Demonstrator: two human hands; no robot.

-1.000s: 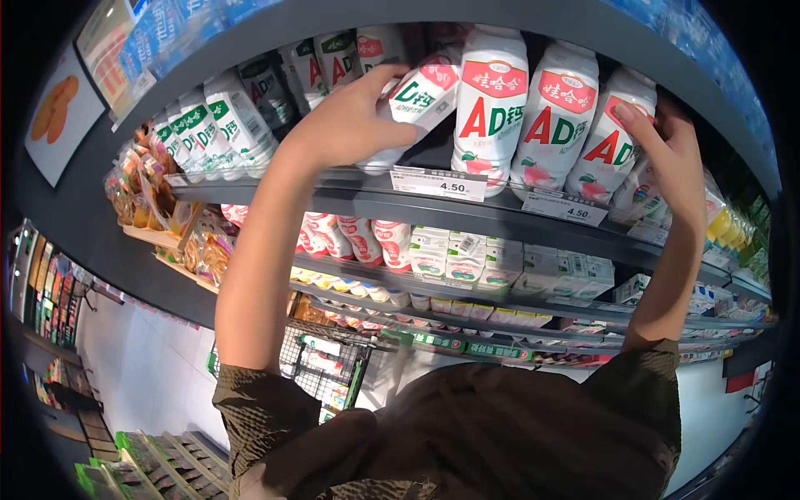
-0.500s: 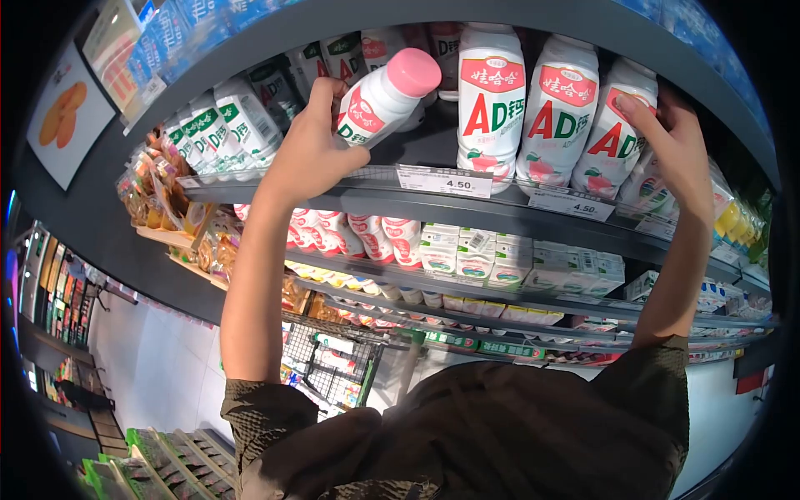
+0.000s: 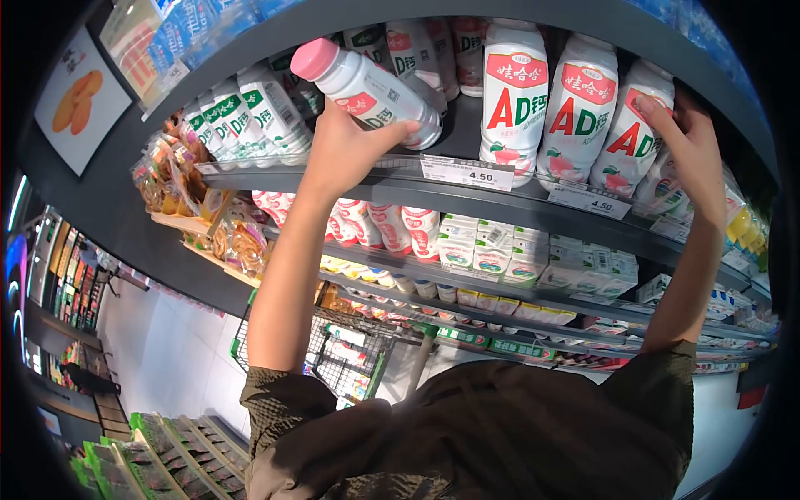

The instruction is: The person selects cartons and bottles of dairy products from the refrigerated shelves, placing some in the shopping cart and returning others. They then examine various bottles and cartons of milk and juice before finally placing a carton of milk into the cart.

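My left hand (image 3: 350, 142) is wrapped round a white bottle with a pink cap (image 3: 367, 87), which leans to the left above the shelf edge. Farther right, my right hand (image 3: 687, 142) has its thumb on the front of an upright AD bottle (image 3: 633, 133) and its other fingers behind that bottle's right side. Two more such bottles stand beside it, a middle one (image 3: 579, 108) and a left one (image 3: 514, 100). Price tags, one (image 3: 468, 172) reading 4.50, line the shelf edge below them.
Green-labelled bottles (image 3: 267, 112) stand on the shelf's left part. Lower shelves hold small pink-and-white bottles (image 3: 387, 227) and cartons (image 3: 458, 242). Bagged snacks (image 3: 167, 175) hang at the left. A wire cart (image 3: 346, 358) stands below, between my arms. Blue packs (image 3: 196, 29) lie above.
The bottle in my left hand has swung from leaning right to leaning left, its cap now at the upper left. My right hand remains on its bottle. The whole view has shifted slightly.
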